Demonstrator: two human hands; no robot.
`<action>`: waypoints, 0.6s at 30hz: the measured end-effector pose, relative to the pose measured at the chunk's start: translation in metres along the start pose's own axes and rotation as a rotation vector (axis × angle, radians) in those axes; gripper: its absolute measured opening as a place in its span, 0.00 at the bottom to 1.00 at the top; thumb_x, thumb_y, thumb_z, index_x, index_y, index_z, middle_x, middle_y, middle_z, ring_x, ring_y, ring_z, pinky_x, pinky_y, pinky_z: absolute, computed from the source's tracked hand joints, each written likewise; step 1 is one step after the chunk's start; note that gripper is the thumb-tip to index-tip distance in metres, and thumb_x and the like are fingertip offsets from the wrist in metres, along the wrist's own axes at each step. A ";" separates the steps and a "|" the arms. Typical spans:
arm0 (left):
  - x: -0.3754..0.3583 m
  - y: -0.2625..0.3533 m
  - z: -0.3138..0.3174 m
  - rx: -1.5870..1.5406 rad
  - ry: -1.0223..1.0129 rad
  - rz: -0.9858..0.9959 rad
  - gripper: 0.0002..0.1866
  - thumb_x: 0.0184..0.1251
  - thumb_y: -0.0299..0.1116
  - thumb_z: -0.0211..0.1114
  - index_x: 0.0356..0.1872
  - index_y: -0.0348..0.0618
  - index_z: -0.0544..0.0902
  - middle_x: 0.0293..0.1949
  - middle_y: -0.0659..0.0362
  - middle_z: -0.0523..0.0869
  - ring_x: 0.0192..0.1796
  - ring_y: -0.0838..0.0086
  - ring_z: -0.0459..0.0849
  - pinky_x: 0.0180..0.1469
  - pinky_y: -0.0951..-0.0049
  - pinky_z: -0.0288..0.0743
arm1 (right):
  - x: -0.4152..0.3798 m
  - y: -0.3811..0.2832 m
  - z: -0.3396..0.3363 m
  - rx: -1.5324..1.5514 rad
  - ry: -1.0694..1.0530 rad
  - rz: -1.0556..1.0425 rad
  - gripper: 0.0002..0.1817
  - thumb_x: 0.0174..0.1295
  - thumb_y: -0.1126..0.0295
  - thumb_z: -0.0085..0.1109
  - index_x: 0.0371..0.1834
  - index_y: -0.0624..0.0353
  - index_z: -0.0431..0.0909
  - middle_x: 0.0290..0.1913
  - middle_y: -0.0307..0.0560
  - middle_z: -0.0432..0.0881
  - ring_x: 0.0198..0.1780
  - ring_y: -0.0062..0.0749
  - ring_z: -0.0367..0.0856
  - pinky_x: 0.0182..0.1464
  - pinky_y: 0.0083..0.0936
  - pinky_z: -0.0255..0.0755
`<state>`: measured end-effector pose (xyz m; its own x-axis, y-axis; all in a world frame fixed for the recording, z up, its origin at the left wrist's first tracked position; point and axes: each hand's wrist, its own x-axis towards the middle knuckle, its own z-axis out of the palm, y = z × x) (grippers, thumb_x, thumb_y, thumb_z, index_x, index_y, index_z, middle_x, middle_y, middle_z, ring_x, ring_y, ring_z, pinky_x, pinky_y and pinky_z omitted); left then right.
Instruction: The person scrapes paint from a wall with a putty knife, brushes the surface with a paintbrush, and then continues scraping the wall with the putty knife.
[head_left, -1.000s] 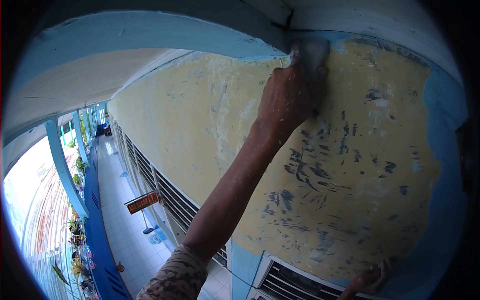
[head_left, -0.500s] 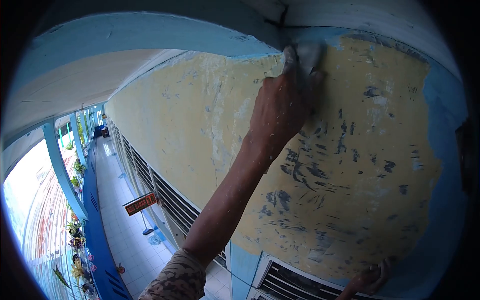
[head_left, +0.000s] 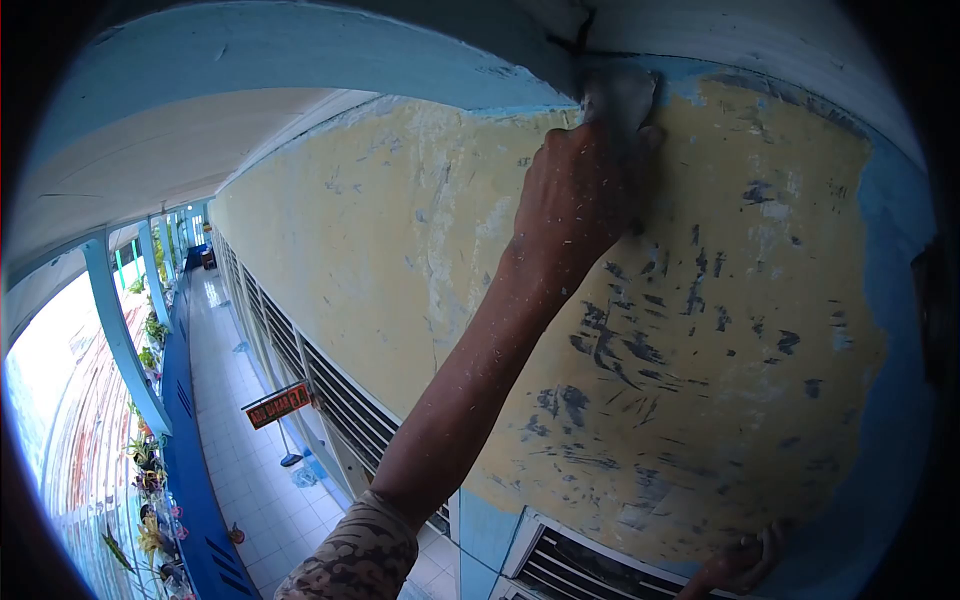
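Observation:
My left hand (head_left: 590, 180) reaches up to the top of the wall, its fingers closed round a scraper. The scraper's grey, blurred blade (head_left: 622, 95) lies against the blue paint strip just under the ceiling, beside the beam corner. Its handle is hidden by the hand. Low on the right, my right hand (head_left: 742, 562) rests at the wall's lower edge above the window, partly in shadow, with bent fingers somewhat apart and no tool visible. Between them spreads the yellow wall (head_left: 720, 420), marked with dark scrapes and pale patches.
A blue beam (head_left: 300, 65) meets the ceiling at upper left. Slatted windows (head_left: 590, 565) run below the wall. A hanging sign (head_left: 278, 405) juts over the tiled corridor (head_left: 235, 440), where a broom or mop (head_left: 290, 458) stands. Potted plants line the blue parapet (head_left: 185, 400).
My left hand and the scraper have shifted slightly right; the finger stretched along the tool is now bent down. My right hand stays in place. The whole view has shifted a little.

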<state>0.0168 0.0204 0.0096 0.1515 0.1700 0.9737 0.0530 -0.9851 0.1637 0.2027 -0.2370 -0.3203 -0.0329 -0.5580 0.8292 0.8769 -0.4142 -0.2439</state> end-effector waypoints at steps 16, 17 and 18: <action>0.012 0.002 0.002 0.071 0.024 -0.038 0.32 0.75 0.49 0.63 0.60 0.24 0.77 0.32 0.34 0.88 0.38 0.46 0.92 0.39 0.54 0.82 | -0.012 0.029 -0.023 -0.128 -0.251 -0.042 0.13 0.73 0.69 0.51 0.43 0.69 0.81 0.47 0.58 0.85 0.47 0.51 0.85 0.55 0.42 0.79; 0.010 0.001 0.002 0.072 0.022 -0.036 0.32 0.75 0.49 0.63 0.60 0.24 0.77 0.32 0.34 0.88 0.38 0.46 0.92 0.39 0.54 0.82 | -0.013 0.029 -0.023 -0.138 -0.255 -0.043 0.12 0.72 0.71 0.50 0.44 0.70 0.81 0.47 0.59 0.85 0.47 0.51 0.85 0.55 0.42 0.79; 0.004 -0.001 0.000 0.041 0.027 -0.033 0.32 0.75 0.49 0.63 0.61 0.23 0.76 0.32 0.34 0.88 0.38 0.46 0.91 0.39 0.54 0.82 | -0.012 0.029 -0.024 -0.141 -0.259 -0.041 0.12 0.72 0.71 0.50 0.44 0.70 0.81 0.47 0.59 0.85 0.47 0.51 0.85 0.55 0.42 0.79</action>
<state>0.0175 0.0219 0.0132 0.1227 0.2009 0.9719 0.0984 -0.9769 0.1895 0.2169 -0.2597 -0.3497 0.0718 -0.3443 0.9361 0.8016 -0.5385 -0.2596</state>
